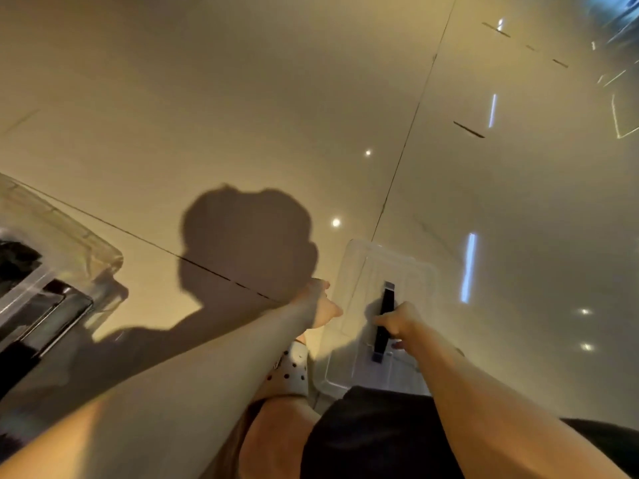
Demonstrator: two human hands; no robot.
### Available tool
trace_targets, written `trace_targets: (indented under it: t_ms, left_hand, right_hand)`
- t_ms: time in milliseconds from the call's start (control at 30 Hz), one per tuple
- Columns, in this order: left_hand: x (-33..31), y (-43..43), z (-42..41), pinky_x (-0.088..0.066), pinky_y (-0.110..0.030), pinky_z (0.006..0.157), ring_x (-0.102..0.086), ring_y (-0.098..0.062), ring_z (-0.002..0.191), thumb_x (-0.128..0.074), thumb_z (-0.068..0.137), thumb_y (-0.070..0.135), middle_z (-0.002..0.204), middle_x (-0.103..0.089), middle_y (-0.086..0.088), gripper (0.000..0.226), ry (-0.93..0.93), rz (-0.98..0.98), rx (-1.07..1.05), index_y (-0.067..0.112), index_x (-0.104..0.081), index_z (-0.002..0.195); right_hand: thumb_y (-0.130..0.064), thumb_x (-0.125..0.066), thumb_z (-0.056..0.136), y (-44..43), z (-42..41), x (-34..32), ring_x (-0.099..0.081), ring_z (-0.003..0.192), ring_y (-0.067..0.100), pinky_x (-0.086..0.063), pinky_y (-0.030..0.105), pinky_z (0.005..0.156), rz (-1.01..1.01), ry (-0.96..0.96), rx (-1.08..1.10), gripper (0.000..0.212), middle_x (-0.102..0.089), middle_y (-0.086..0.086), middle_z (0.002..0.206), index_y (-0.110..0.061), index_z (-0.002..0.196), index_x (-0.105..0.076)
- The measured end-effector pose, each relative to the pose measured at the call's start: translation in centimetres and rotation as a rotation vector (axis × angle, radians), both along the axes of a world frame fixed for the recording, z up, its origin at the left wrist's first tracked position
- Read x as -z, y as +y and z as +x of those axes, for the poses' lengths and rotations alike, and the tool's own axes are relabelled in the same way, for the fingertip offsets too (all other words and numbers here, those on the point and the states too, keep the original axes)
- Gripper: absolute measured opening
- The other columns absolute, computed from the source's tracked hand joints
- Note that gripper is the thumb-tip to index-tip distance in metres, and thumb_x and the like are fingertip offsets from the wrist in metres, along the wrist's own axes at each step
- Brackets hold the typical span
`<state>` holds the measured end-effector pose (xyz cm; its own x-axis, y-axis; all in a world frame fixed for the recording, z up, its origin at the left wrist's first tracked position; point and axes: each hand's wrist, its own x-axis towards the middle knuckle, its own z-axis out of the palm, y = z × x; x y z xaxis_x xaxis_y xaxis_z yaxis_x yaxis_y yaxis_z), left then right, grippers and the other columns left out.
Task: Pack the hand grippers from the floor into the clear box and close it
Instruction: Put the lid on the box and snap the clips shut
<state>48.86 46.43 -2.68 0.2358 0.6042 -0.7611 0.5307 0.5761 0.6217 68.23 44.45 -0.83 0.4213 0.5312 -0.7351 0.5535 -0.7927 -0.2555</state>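
From my head view, my right hand [403, 323] is wrapped around the dark bar handle [384, 321] on the flat clear plastic lid [380, 305], which lies on the glossy beige tiled floor [242, 98] just in front of my knees. My left hand [320, 302] reaches toward the lid's near-left edge; its fingers look loosely spread, and I cannot tell whether they touch the plastic or are only beside it.

The clear plastic box [58, 257] sits well apart at the far left edge of the frame, with dark items inside that I take to be the hand grippers, though they are too blurred to count. I see none loose on the visible floor.

My worry is the carry. With only one hand truly on the handle, the lid could swing and tilt as it comes up, and the smooth floor would let it skid instead of lifting cleanly. The box is nearly out of view, so I could bring the lid down crooked, catching one corner on the rim. If any dark item stands above the rim, the lid would not seat. My white dotted slipper [290, 369] lies close to the lid's near edge and could snag it.
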Motion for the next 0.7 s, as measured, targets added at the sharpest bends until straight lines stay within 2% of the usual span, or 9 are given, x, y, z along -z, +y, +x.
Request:
trace_targets:
  t_ms: [67, 100, 200, 267, 367, 500, 600, 667, 700]
  left_hand:
    - [0.7, 0.1, 0.7, -0.034, -0.043, 0.12, -0.041, -0.032, 0.143, -0.078, 0.088, 0.024, 0.157, -0.039, -0.014, 0.085, 0.026, -0.013, 0.031, 0.009, -0.031, 0.157]
    - [0.8, 0.4, 1.0, -0.036, -0.045, 0.118, -0.043, -0.034, 0.14, -0.076, 0.089, 0.023, 0.153, -0.043, -0.015, 0.08, 0.033, -0.01, 0.03, 0.008, -0.034, 0.155]
    - [0.1, 1.5, 1.0, -0.041, -0.047, 0.114, -0.05, -0.037, 0.133, -0.074, 0.091, 0.019, 0.145, -0.051, -0.019, 0.062, 0.036, 0.002, -0.006, 0.003, -0.048, 0.145]
    - [-0.7, 2.4, 0.2, -0.042, -0.047, 0.113, -0.052, -0.037, 0.132, -0.073, 0.09, 0.013, 0.143, -0.052, -0.023, 0.06, -0.005, 0.022, -0.079, 0.002, -0.049, 0.145]
    - [-3.4, 3.5, -2.5, -0.044, -0.043, 0.112, -0.053, -0.027, 0.131, -0.073, 0.09, 0.017, 0.144, -0.055, -0.007, 0.067, -0.069, 0.108, -0.209, 0.014, -0.045, 0.151]
    - [-8.9, 4.7, -7.0, -0.051, -0.035, 0.098, -0.061, -0.023, 0.118, -0.074, 0.09, 0.019, 0.135, -0.063, -0.006, 0.061, -0.006, 0.369, -0.344, 0.016, -0.051, 0.146]
    - [-13.6, 4.8, -11.7, -0.049, -0.026, 0.08, -0.065, -0.028, 0.106, -0.066, 0.091, 0.01, 0.128, -0.067, -0.014, 0.063, 0.089, 0.49, -0.453, 0.02, -0.046, 0.15]
    - [-16.5, 4.3, -15.6, -0.05, -0.025, 0.08, -0.065, -0.032, 0.113, -0.065, 0.091, 0.01, 0.13, -0.065, -0.02, 0.069, 0.115, 0.543, -0.557, 0.023, -0.042, 0.154]
    - [-18.1, 4.0, -17.6, -0.051, -0.028, 0.087, -0.064, -0.032, 0.118, -0.066, 0.091, 0.011, 0.131, -0.064, -0.022, 0.071, 0.127, 0.561, -0.596, 0.023, -0.039, 0.156]
  right_hand:
    - [-0.011, -0.07, 0.089, -0.1, -0.3, 1.1, -0.062, 0.089, 0.033, -0.055, 0.044, 0.081, 0.07, 0.005, 0.052, 0.018, -0.059, 0.008, 0.081, -0.013, 0.081, -0.053]
    - [-0.01, -0.071, 0.087, 0.0, -0.4, 1.3, -0.062, 0.086, 0.033, -0.055, 0.043, 0.078, 0.093, -0.006, 0.065, 0.017, -0.059, 0.008, 0.079, -0.012, 0.082, -0.054]
    - [-0.008, -0.07, 0.085, 1.0, -0.5, 0.7, -0.064, 0.083, 0.031, -0.054, 0.039, 0.068, 0.159, -0.035, 0.09, 0.021, -0.064, 0.014, 0.089, -0.001, 0.103, -0.061]
    - [-0.01, -0.069, 0.085, 2.3, -1.1, -0.5, -0.064, 0.08, 0.029, -0.05, 0.033, 0.061, 0.221, -0.051, 0.065, 0.021, -0.067, 0.015, 0.092, -0.001, 0.103, -0.063]
    - [-0.012, -0.069, 0.089, 4.9, -3.2, -3.4, -0.063, 0.074, 0.022, -0.044, 0.028, 0.054, 0.375, -0.023, 0.007, 0.01, -0.064, 0.007, 0.083, -0.007, 0.093, -0.061]
    - [-0.021, -0.071, 0.088, 8.6, -8.8, -8.2, -0.064, 0.079, 0.021, -0.056, 0.038, 0.07, 0.619, 0.025, -0.071, 0.023, -0.063, 0.001, 0.088, -0.016, 0.103, -0.055]
    - [-0.03, -0.072, 0.085, 11.2, -14.5, -12.2, -0.065, 0.077, 0.021, -0.056, 0.04, 0.071, 0.746, 0.065, -0.164, 0.025, -0.065, 0.001, 0.087, -0.018, 0.102, -0.057]
    - [-0.033, -0.071, 0.085, 12.5, -18.9, -15.2, -0.064, 0.076, 0.019, -0.055, 0.039, 0.069, 0.812, 0.091, -0.255, 0.024, -0.063, -0.003, 0.084, -0.021, 0.099, -0.056]
    - [-0.033, -0.07, 0.086, 12.9, -21.1, -16.6, -0.064, 0.075, 0.019, -0.054, 0.038, 0.069, 0.842, 0.099, -0.303, 0.022, -0.062, -0.005, 0.083, -0.022, 0.098, -0.055]
